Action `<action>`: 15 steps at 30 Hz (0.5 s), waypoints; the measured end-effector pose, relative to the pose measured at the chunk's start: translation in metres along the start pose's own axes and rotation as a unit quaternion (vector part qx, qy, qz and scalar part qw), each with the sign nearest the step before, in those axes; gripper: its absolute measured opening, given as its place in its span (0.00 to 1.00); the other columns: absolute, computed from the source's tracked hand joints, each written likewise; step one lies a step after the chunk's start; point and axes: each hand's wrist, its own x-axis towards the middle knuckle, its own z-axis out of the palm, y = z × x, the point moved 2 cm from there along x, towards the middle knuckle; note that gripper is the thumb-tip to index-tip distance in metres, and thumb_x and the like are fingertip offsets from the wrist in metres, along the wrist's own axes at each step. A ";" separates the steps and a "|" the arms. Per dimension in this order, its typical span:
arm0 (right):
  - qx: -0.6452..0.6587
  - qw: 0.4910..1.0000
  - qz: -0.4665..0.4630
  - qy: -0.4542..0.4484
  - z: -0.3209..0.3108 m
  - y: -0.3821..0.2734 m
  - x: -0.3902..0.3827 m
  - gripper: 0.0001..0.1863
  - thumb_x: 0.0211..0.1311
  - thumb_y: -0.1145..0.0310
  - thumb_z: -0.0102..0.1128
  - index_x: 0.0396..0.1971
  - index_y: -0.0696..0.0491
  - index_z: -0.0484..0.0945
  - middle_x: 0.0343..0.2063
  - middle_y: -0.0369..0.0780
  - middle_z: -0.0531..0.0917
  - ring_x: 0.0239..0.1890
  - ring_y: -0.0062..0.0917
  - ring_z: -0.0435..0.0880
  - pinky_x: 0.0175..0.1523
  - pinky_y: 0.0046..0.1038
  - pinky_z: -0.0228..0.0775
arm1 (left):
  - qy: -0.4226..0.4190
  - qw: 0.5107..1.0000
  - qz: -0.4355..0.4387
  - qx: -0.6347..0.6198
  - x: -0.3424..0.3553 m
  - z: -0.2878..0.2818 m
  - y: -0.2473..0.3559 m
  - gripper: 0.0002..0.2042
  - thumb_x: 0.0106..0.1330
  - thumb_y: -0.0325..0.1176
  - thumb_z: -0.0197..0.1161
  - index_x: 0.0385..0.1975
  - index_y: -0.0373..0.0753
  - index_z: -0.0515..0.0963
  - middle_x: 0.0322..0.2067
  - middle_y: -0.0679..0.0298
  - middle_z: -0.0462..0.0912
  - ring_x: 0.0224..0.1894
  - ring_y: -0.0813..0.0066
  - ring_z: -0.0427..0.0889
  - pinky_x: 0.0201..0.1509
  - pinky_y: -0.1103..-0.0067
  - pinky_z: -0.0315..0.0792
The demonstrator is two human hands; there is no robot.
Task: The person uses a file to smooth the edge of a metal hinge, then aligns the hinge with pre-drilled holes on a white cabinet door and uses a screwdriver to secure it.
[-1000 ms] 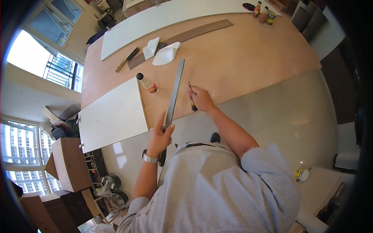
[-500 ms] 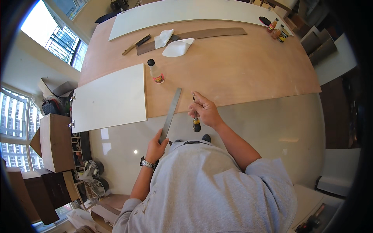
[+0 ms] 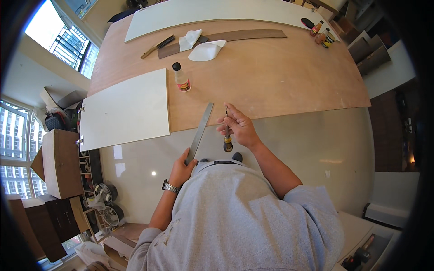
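My left hand is closed round the lower end of a flat grey metal strip, which points up and slightly right toward the table edge. In my right hand is a screwdriver with a yellow and black handle hanging downward. Its shaft is pinched between my fingers and the tip points up. The two tools are apart, a short gap between them. Just beyond the strip, a clear bottle with a black cap and red label stands on the wooden tabletop.
A white panel with hinges lies at the table's left front. Farther back are a brush, white cloths, a brown strip and a long white panel. Several small bottles stand at the far right.
The view has shifted slightly. Both hands keep their holds; the screwdriver and the metal strip have barely moved.
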 end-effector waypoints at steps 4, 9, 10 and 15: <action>0.003 1.000 -0.004 -0.025 0.004 -0.003 -0.004 0.29 0.73 0.73 0.45 0.70 0.40 0.55 0.43 0.40 0.81 0.35 0.22 0.84 0.39 0.24 0.79 | 0.045 0.995 0.080 0.035 0.011 0.003 -0.009 0.31 0.62 0.35 0.64 0.63 0.29 0.63 0.36 0.46 0.84 0.34 0.63 0.84 0.39 0.71 0.76; 0.027 0.999 0.009 -0.032 0.005 -0.005 -0.010 0.28 0.74 0.72 0.43 0.71 0.40 0.53 0.44 0.40 0.80 0.36 0.25 0.85 0.40 0.26 0.80 | 0.067 0.990 0.064 0.104 0.100 0.014 0.031 0.28 0.62 0.38 0.62 0.59 0.31 0.67 0.43 0.39 0.80 0.48 0.44 0.80 0.49 0.62 0.74; 0.034 0.999 0.010 -0.037 0.005 -0.004 -0.010 0.28 0.74 0.72 0.42 0.70 0.41 0.53 0.44 0.41 0.79 0.36 0.25 0.85 0.40 0.27 0.81 | 0.088 0.986 0.075 0.124 0.124 0.019 0.037 0.27 0.62 0.38 0.62 0.58 0.31 0.67 0.43 0.38 0.80 0.47 0.42 0.80 0.49 0.61 0.74; 0.035 0.998 0.004 -0.049 0.018 -0.018 -0.014 0.25 0.74 0.72 0.41 0.68 0.43 0.54 0.43 0.42 0.79 0.37 0.26 0.85 0.40 0.28 0.81 | 0.133 0.973 0.085 0.167 0.212 0.019 0.050 0.25 0.62 0.35 0.59 0.58 0.33 0.66 0.39 0.36 0.79 0.44 0.40 0.79 0.44 0.56 0.74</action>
